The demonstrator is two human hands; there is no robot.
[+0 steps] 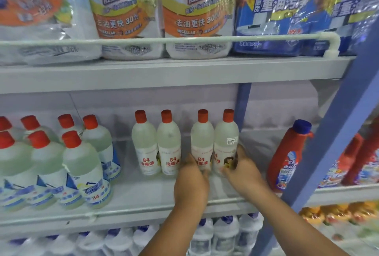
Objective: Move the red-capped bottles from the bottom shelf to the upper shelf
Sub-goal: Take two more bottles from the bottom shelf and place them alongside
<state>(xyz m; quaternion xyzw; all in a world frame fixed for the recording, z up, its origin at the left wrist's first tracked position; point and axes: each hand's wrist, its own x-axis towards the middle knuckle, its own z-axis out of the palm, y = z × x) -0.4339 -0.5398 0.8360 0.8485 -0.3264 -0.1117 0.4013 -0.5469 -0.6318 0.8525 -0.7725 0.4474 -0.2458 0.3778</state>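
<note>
Several slim white bottles with red caps stand in a row at the back of the middle shelf point(143, 192). My left hand point(191, 175) grips the lower part of the third bottle point(202, 138). Beside it, my right hand point(241, 167) grips the base of the fourth bottle point(225, 136). Both held bottles stand upright, touching each other. The two bottles to their left, one point(143, 140) and another point(169, 142), stand untouched. Whether the held bottles rest on the shelf is hidden by my hands.
Larger red-capped bottles point(80, 169) crowd the shelf's left part. A red bottle with a blue cap point(291, 153) stands right, near a blue upright post point(328, 132). Refill pouches point(194, 13) fill the shelf above behind a rail point(164, 40). Blue-capped bottles point(223, 233) stand below.
</note>
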